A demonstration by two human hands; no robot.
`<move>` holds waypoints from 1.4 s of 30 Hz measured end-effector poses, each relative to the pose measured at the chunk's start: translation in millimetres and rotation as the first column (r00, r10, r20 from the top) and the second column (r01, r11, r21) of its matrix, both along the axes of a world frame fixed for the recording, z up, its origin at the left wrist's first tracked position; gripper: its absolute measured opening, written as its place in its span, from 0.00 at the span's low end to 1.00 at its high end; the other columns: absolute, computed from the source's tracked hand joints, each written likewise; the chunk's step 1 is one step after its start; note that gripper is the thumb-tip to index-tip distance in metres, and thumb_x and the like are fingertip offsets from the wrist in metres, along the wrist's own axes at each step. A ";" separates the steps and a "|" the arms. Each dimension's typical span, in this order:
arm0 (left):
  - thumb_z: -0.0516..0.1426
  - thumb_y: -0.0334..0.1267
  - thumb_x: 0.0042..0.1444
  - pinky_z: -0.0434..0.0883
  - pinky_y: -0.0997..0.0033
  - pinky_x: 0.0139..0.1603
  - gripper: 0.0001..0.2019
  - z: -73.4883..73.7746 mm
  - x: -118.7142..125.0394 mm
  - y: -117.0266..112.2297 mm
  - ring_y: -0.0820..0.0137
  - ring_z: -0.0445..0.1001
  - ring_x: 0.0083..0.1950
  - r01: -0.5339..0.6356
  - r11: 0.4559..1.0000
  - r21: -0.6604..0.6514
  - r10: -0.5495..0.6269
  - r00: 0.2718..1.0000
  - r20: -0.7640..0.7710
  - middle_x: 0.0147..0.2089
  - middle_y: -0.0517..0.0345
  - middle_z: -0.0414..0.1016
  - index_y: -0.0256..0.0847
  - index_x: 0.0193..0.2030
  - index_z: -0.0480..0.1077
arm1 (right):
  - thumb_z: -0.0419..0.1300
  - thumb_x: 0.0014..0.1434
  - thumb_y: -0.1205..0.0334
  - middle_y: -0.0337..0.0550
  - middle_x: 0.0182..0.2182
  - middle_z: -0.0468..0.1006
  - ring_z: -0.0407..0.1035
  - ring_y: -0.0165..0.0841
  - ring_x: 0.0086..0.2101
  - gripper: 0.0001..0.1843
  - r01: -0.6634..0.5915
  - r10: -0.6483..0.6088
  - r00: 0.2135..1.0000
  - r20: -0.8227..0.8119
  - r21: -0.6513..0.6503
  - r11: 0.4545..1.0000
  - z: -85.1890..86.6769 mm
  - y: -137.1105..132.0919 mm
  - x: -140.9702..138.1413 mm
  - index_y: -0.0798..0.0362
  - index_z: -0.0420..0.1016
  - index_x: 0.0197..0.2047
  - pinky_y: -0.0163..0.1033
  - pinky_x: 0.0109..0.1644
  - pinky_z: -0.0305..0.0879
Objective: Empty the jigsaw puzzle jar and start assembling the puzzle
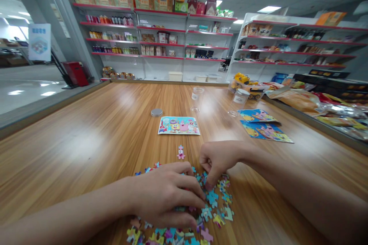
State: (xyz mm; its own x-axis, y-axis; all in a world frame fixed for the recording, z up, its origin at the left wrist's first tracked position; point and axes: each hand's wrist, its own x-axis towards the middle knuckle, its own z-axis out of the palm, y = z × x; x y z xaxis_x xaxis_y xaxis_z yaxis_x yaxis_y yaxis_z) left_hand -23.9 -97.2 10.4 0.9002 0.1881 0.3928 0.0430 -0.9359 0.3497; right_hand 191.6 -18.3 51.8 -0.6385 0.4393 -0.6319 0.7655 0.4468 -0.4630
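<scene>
A heap of small coloured jigsaw pieces (214,199) lies on the wooden table (100,141) close to me. My left hand (165,195) rests flat on the heap, fingers stretched toward the right. My right hand (218,159) is curled with fingertips pressed down among the pieces; what they pinch is hidden. One pink piece (181,153) lies apart, just beyond the hands. Farther off is a cartoon picture card (178,125).
A round metal lid (156,112), a clear jar (197,98), a second jar (240,97) and two more picture cards (266,129) sit farther back. Packaged goods (301,99) crowd the right edge. Shop shelves (161,42) stand behind.
</scene>
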 end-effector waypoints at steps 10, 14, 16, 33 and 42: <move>0.60 0.40 0.63 0.69 0.64 0.51 0.12 5.1 -2.8 2.1 0.64 0.70 0.44 -0.036 0.999 -0.012 0.035 0.998 -0.057 0.45 0.52 0.77 0.38 0.50 0.75 | 0.76 0.40 0.50 0.29 0.18 0.69 0.61 0.22 0.20 0.22 -0.014 0.014 1.000 0.009 -0.003 1.000 3.3 -0.7 -0.6 0.56 0.71 0.23 0.30 0.22 0.51; 0.58 0.43 0.65 0.69 0.63 0.52 0.15 2.2 -3.5 2.6 0.63 0.69 0.46 -0.029 0.999 0.025 0.031 0.996 -0.084 0.47 0.51 0.76 0.37 0.53 0.73 | 0.76 0.40 0.49 0.30 0.18 0.70 0.61 0.22 0.20 0.23 -0.041 0.041 0.999 0.015 -0.011 0.999 2.1 0.3 -0.1 0.56 0.72 0.24 0.30 0.23 0.53; 0.58 0.45 0.65 0.68 0.62 0.51 0.16 0.8 -2.8 2.3 0.62 0.69 0.46 -0.030 0.998 0.053 0.034 0.995 -0.090 0.47 0.50 0.76 0.37 0.54 0.73 | 0.76 0.40 0.49 0.29 0.18 0.70 0.61 0.23 0.20 0.23 -0.041 0.042 0.999 0.024 -0.008 0.999 2.1 0.1 -0.4 0.56 0.72 0.25 0.30 0.23 0.53; 0.54 0.57 0.65 0.68 0.60 0.48 0.27 1.5 5.5 -5.0 0.60 0.67 0.44 -0.073 0.992 0.104 0.089 0.984 -0.154 0.48 0.45 0.70 0.35 0.59 0.71 | 0.74 0.36 0.41 0.31 0.20 0.71 0.60 0.25 0.21 0.27 -0.228 0.214 0.968 0.131 0.110 0.967 9.1 -8.7 -4.0 0.54 0.74 0.27 0.33 0.26 0.52; 0.55 0.58 0.64 0.68 0.59 0.48 0.28 0.7 5.9 -5.2 0.59 0.67 0.45 -0.096 0.989 0.113 0.118 0.971 -0.210 0.49 0.46 0.69 0.36 0.60 0.69 | 0.71 0.37 0.36 0.33 0.19 0.67 0.58 0.27 0.19 0.30 -0.337 0.292 0.932 0.214 0.217 0.916 15.2 -20.8 -7.4 0.54 0.77 0.30 0.34 0.26 0.50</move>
State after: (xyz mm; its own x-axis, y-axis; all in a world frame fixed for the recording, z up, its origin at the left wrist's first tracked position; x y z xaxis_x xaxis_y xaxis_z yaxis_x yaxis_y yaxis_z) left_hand -18.0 -102.4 11.0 0.9424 0.2575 0.2136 0.2090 -0.9516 0.2252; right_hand 184.2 -39.0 67.1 -0.6592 0.3892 -0.6434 0.6243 0.7602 -0.1798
